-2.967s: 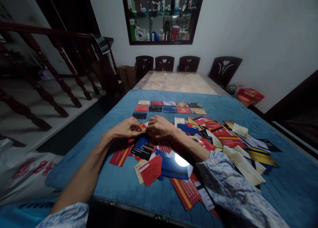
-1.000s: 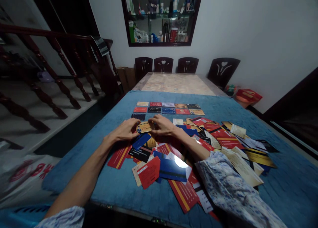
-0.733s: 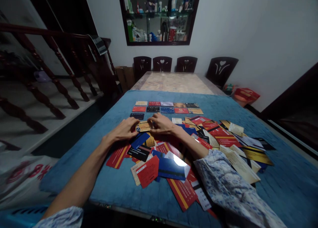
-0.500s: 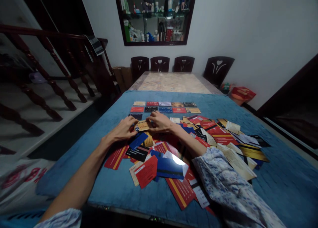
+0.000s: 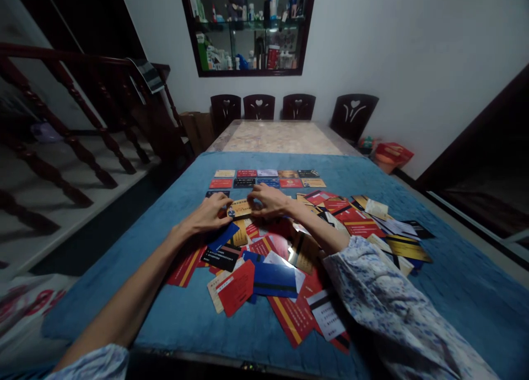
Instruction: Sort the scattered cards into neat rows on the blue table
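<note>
Both hands grip one gold VIP card (image 5: 240,208) over a blue cloth (image 5: 173,308). My left hand (image 5: 209,214) pinches its left edge and my right hand (image 5: 270,199) pinches its right edge. Beneath and to the right of them lies a loose heap of cards (image 5: 289,258), red, blue, black and gold, overlapping one another. Just beyond the hands, neat rows of cards (image 5: 266,178) lie flat side by side on the cloth. My right forearm in a patterned sleeve (image 5: 384,308) crosses the heap.
Past the cloth the bare marble tabletop (image 5: 276,137) runs to several dark chairs (image 5: 297,105) at the wall. A glass cabinet (image 5: 248,27) hangs above them. A wooden stair railing (image 5: 82,104) stands on the left. Red bags (image 5: 388,151) sit on the floor at the right.
Both hands lifted the gold card out of the heap and carried it slightly forward, toward the laid-out rows. The view has swung a little to the right.
</note>
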### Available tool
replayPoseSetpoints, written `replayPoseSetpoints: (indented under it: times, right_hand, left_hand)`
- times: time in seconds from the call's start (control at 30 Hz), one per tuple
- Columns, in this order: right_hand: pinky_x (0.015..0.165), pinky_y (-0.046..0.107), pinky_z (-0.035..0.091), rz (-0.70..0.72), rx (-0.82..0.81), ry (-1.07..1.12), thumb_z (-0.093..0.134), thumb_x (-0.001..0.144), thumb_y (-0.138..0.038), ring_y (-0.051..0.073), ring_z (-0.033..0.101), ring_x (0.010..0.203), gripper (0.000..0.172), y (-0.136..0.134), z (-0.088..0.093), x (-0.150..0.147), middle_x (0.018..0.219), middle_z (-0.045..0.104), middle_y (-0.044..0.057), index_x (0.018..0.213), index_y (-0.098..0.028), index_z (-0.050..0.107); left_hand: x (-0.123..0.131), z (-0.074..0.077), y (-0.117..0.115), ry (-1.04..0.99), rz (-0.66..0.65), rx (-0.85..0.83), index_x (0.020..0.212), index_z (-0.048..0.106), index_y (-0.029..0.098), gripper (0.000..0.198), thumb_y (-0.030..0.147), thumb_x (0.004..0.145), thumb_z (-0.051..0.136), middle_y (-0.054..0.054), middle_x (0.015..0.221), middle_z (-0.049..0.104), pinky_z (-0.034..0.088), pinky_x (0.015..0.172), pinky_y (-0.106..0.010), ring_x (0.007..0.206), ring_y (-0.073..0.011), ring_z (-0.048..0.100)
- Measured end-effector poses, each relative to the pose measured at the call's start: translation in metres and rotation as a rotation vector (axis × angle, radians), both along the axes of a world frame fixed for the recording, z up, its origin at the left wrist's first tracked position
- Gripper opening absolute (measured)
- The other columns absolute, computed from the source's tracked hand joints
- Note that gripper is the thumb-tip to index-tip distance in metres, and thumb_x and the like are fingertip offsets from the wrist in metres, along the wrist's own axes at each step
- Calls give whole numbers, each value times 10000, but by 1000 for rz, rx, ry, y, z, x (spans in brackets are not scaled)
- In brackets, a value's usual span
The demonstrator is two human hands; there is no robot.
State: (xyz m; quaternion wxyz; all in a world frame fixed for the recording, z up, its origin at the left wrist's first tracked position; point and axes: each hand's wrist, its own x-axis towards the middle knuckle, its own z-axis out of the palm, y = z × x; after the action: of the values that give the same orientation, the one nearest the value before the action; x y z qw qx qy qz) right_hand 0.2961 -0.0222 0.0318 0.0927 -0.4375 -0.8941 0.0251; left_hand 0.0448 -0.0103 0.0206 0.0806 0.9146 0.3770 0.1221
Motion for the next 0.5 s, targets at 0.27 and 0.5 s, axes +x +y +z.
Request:
replayPoseSetpoints:
  times: [0.27,0.5]
  right_hand:
    - [798,320,411,24,-5,-8,732,812,-391,246,507,994,315,-2,2,21,1036,599,108,1038,-172,708]
    - [801,324,407,-9,19,-30,714,822,-407,252,510,988,337,-4,0,43,1038,608,112,1060,-168,711]
  left_hand:
    - [19,2,7,61,-27,9,1243,647,176,454,339,819,627,-108,1171,601,449,988,-403,1115,-279,575]
    - [41,6,15,108,-65,15,1221,657,189,428,351,825,633,-102,1171,590,450,983,-398,1117,-278,573]
